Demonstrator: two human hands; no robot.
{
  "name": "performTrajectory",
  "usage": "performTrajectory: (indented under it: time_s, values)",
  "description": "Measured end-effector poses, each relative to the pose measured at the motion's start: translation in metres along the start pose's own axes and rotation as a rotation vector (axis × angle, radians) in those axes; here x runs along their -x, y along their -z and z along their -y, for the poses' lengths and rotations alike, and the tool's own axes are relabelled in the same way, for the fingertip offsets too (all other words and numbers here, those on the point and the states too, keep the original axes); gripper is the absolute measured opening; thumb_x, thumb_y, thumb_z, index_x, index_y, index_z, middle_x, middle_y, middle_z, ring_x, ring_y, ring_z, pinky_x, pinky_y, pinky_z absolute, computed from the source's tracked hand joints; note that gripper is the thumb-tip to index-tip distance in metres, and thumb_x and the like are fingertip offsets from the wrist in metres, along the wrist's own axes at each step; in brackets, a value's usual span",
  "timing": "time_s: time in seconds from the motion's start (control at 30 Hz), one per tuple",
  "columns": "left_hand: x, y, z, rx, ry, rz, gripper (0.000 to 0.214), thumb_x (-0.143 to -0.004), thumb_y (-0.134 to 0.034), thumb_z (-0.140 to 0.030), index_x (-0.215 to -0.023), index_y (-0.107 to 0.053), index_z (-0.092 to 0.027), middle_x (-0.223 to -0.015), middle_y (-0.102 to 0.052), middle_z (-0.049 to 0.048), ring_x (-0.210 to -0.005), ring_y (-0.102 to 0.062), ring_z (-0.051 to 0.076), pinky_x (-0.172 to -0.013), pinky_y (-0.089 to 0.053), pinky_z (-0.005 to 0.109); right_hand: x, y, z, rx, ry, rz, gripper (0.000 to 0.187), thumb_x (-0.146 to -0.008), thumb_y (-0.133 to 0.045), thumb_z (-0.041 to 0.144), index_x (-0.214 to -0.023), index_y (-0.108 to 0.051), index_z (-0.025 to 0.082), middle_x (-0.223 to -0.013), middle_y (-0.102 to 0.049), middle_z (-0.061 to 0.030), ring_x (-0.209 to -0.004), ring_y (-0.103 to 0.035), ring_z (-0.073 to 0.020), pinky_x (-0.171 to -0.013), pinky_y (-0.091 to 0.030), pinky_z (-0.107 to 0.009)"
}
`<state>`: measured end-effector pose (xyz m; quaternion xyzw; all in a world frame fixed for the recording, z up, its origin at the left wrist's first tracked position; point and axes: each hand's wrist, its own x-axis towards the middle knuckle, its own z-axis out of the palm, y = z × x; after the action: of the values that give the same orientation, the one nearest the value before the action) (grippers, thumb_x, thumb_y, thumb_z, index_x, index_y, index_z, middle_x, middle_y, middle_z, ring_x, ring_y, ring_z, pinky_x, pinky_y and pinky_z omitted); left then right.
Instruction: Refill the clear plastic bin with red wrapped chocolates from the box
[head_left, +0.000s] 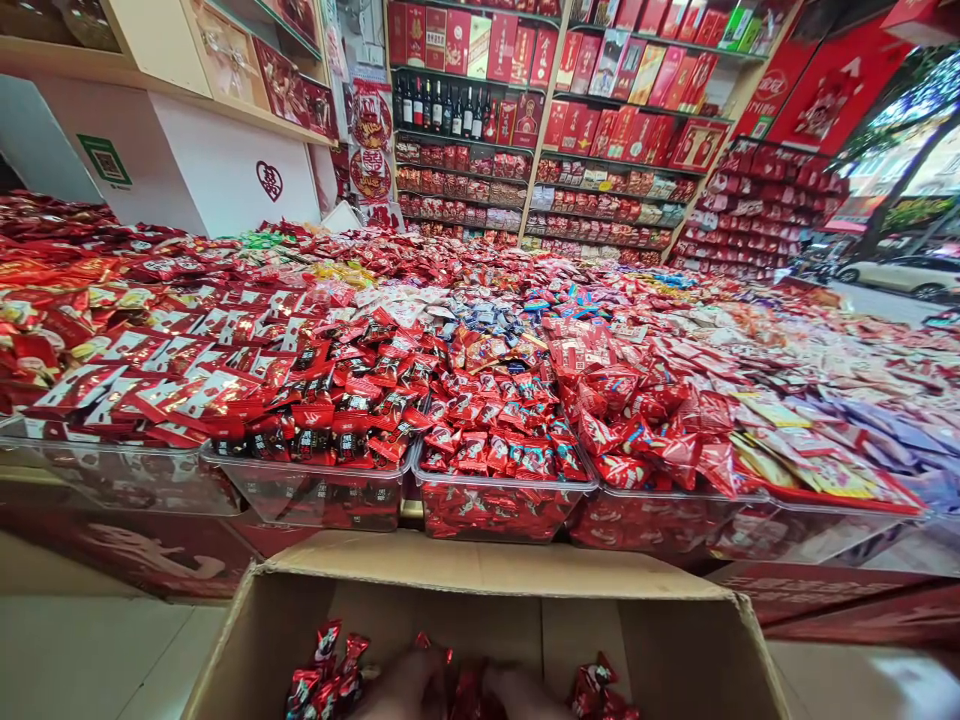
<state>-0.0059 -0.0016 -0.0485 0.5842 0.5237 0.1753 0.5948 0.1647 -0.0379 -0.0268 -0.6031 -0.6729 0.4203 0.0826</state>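
Observation:
Down in an open cardboard box, my left hand and my right hand are side by side, blurred and cut off by the bottom edge. Red-wrapped candies lie between the two hands, touching or very near them. Another red wrapper shows at the tip of my left hand. More candies lie in the box left of my left hand, and a smaller bunch lies right of my right hand. My fingers are smeared and mostly hidden, so their grip does not show.
Just beyond the box stands a row of clear plastic bins, including one heaped with small red candies and one with dark-and-red packets. Heaped sweets cover the display behind. Shelves with red boxes and bottles rise at the back. Tiled floor shows at left.

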Motion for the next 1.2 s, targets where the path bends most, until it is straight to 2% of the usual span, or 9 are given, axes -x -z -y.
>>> performTrajectory:
  time_s: [0.07,0.13,0.3,0.43,0.53,0.7,0.87,1.1,1.2]
  values:
    - [-0.001,0.001,-0.013,-0.001,-0.021,-0.072,0.005,-0.054,-0.051,-0.015,-0.05,-0.053,-0.018,-0.046,-0.045,-0.005,-0.049,-0.037,0.01,-0.048,-0.023,0.022,-0.002,0.01,0.0,-0.13,0.001,-0.065,0.015,-0.057,-0.051,0.012,-0.069,-0.058,0.018,-0.063,-0.058,0.0022,-0.062,-0.054,-0.0135,-0.052,-0.038,-0.02]
    - [-0.001,0.001,-0.026,0.085,-0.012,-0.035,0.004,-0.055,-0.05,-0.014,-0.057,-0.052,-0.017,-0.049,-0.046,-0.0054,-0.052,-0.04,0.01,-0.049,-0.027,0.021,-0.002,0.02,0.001,-0.389,-0.002,-0.112,0.011,-0.056,-0.051,0.011,-0.066,-0.054,0.015,-0.058,-0.054,0.0031,-0.057,-0.05,-0.0107,-0.05,-0.036,-0.019]
    - [0.009,0.0,-0.048,0.333,0.048,0.115,0.029,-0.071,-0.044,-0.031,-0.098,-0.048,-0.021,-0.087,-0.056,0.0017,-0.075,-0.051,0.014,-0.06,-0.039,0.024,0.002,0.031,0.007,-1.002,-0.064,-0.011,0.025,-0.056,-0.061,0.028,-0.075,-0.05,0.016,-0.063,-0.053,0.0028,-0.054,-0.047,-0.0091,-0.045,-0.038,-0.019]
    - [0.017,-0.006,-0.053,0.542,-0.001,0.234,0.036,-0.066,-0.055,-0.035,-0.099,-0.049,-0.022,-0.092,-0.059,0.0028,-0.084,-0.052,0.016,-0.068,-0.04,0.027,0.003,0.026,0.012,-1.028,-0.032,-0.022,0.03,-0.052,-0.066,0.03,-0.074,-0.051,0.016,-0.063,-0.055,0.0019,-0.055,-0.049,-0.0103,-0.045,-0.038,-0.02]
    - [0.017,-0.01,-0.051,0.589,-0.052,0.214,0.033,-0.06,-0.063,-0.028,-0.091,-0.055,-0.02,-0.087,-0.062,0.0017,-0.086,-0.052,0.015,-0.08,-0.036,0.028,0.003,0.022,0.013,-0.984,0.017,-0.051,0.026,-0.054,-0.065,0.03,-0.072,-0.052,0.016,-0.063,-0.056,0.0013,-0.058,-0.051,-0.0109,-0.05,-0.04,-0.022]
    - [0.013,-0.011,-0.05,0.574,-0.049,0.18,0.03,-0.059,-0.064,-0.025,-0.087,-0.054,-0.018,-0.085,-0.062,0.0028,-0.081,-0.054,0.016,-0.074,-0.04,0.031,0.002,0.02,0.01,-0.931,0.043,-0.079,0.03,-0.056,-0.064,0.034,-0.077,-0.055,0.016,-0.071,-0.06,-0.0018,-0.069,-0.055,-0.0163,-0.061,-0.042,-0.028]
    - [0.011,-0.014,-0.049,0.394,-0.191,0.112,0.018,-0.064,-0.057,-0.022,-0.08,-0.049,-0.018,-0.08,-0.058,0.0008,-0.079,-0.052,0.014,-0.073,-0.04,0.027,0.002,0.021,0.009,-0.905,0.055,-0.147,0.027,-0.056,-0.064,0.034,-0.073,-0.056,0.016,-0.072,-0.061,-0.0026,-0.072,-0.055,-0.0178,-0.066,-0.042,-0.03]
    - [0.021,-0.004,-0.062,-0.207,-0.422,-0.093,0.012,-0.063,-0.046,-0.007,-0.066,-0.047,-0.019,-0.073,-0.048,-0.0014,-0.072,-0.045,0.013,-0.065,-0.036,0.024,0.008,0.024,0.019,-1.227,0.061,-0.088,0.041,-0.051,-0.068,0.028,-0.088,-0.052,0.019,-0.079,-0.056,-0.0005,-0.061,-0.052,-0.0112,-0.053,-0.042,-0.024]
    - [0.022,-0.003,-0.065,-0.175,-0.439,-0.082,0.014,-0.062,-0.045,-0.006,-0.067,-0.047,-0.019,-0.075,-0.047,-0.0005,-0.076,-0.045,0.013,-0.069,-0.036,0.025,0.005,0.023,0.016,-1.222,0.015,-0.148,0.032,-0.051,-0.069,0.027,-0.077,-0.054,0.017,-0.066,-0.056,0.0019,-0.055,-0.051,-0.009,-0.052,-0.04,-0.022]
